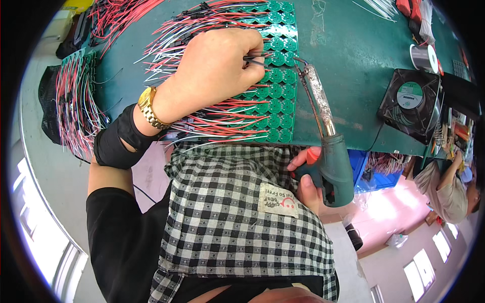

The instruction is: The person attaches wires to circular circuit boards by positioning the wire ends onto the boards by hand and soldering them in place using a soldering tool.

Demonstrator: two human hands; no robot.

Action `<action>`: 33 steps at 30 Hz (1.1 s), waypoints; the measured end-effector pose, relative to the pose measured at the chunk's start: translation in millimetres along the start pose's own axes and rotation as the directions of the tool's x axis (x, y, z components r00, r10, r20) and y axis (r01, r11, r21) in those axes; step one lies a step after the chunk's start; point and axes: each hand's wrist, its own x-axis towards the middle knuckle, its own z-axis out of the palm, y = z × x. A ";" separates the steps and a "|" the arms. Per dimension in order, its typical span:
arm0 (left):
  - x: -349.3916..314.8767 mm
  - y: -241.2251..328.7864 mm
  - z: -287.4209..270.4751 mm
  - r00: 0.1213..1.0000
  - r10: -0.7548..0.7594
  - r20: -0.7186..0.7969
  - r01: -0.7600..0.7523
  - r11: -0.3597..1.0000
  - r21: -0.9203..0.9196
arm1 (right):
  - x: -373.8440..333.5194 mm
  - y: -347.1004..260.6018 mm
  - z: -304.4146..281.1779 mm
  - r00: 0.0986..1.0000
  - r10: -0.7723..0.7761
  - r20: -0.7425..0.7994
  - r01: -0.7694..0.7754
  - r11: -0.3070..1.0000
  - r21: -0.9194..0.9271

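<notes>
My left hand, with a gold watch at its wrist, is closed in a pinch over the circuit board panel. A thin dark piece sticks out between its fingertips; I cannot tell if it is tweezers or a wire. The green panel is made of small round boards, with red and white wires fanning out to its left. My right hand grips a green soldering gun near the table's front edge. The gun's long metal barrel points away from me, its tip beside the panel's right edge.
A square black fan stands at the right of the green table, with a solder spool behind it. More wired boards hang at the left edge. Red wires lie far left. Another person sits at the right, past a blue bin.
</notes>
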 end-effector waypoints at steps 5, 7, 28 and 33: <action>6.4 -2.4 -14.6 0.995 0.004 0.101 0.003 0.998 -0.069 | -4.4 6.3 -7.0 1.000 -0.021 -0.023 0.021 1.000 0.016; 7.3 -5.7 -16.6 0.990 0.114 0.079 -0.107 0.990 -0.089 | -5.7 6.0 -8.1 0.999 -0.021 -0.031 0.022 1.000 0.018; -10.7 10.5 0.4 0.991 0.120 0.055 -0.117 0.992 -0.054 | -11.1 -1.2 -6.7 0.997 0.071 -0.005 -0.071 0.997 -0.028; -11.4 8.9 -0.8 0.993 0.099 0.062 -0.093 0.992 -0.083 | -3.9 -19.6 -7.1 0.977 0.192 0.095 -0.182 0.977 -0.109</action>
